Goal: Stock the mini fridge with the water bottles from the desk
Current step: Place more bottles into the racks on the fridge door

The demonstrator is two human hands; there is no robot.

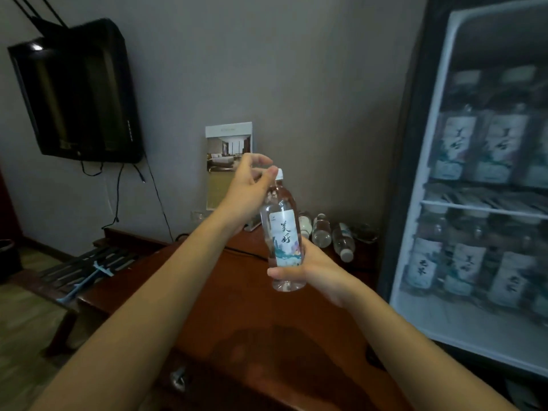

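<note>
My right hand [315, 269] grips a clear water bottle [283, 235] by its lower half and holds it upright above the wooden desk [237, 298]. The bottle has a white cap and a white label with ink lettering. My left hand [247, 185] hovers beside the bottle's neck, its fingers loosely spread and the fingertips close to the cap. Three more bottles [332, 237] lie on their sides at the back of the desk. The mini fridge [410, 247] stands at the right, with several labelled bottles on its two shelves.
A brochure stand [228, 149] leans on the wall behind the desk. A black TV [80, 93] hangs on the wall at left, with cables running down. A slatted luggage rack [89, 262] stands left of the desk. A dark cable crosses the desk's back.
</note>
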